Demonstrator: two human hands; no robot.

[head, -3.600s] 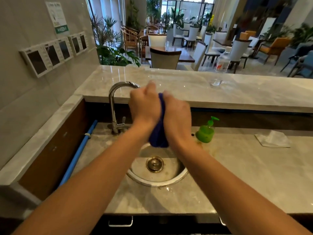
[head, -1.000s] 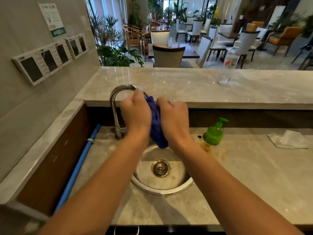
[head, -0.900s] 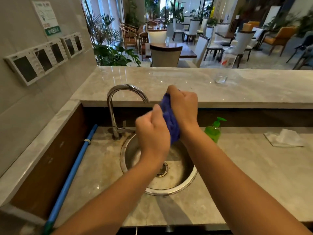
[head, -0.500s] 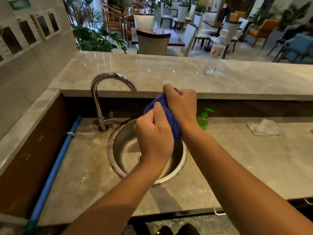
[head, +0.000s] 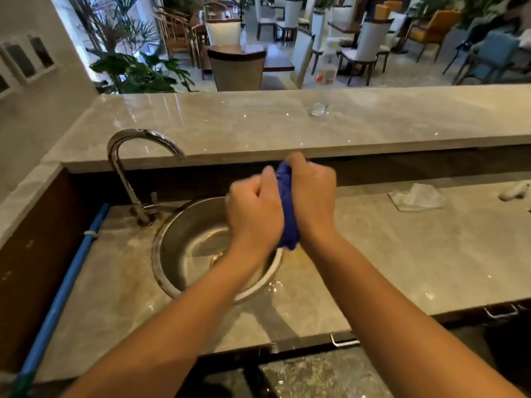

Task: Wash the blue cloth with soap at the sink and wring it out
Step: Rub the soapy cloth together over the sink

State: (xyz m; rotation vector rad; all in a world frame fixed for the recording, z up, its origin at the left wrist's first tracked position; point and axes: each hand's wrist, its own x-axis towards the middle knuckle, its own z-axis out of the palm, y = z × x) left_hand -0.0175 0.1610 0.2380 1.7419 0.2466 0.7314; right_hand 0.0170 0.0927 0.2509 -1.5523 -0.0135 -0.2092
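The blue cloth (head: 286,208) is bunched into a tight roll between both fists, held above the right rim of the round steel sink (head: 184,242). My left hand (head: 254,218) grips its near side and my right hand (head: 311,196) grips its far side; only a strip of cloth shows between them, with its lower end poking out below. The chrome tap (head: 135,168) stands left of the hands and no water runs from it. The soap bottle is hidden behind my hands.
A crumpled white cloth (head: 416,196) lies on the counter to the right. A blue pipe (head: 66,288) runs along the left side. A glass (head: 317,109) stands on the raised marble ledge (head: 230,124) behind the sink. Chairs and plants fill the room beyond.
My hands have moved a little to the right over the sink's rim, with both fists now side by side on the cloth. The view has tilted down, and the soap bottle is now covered.
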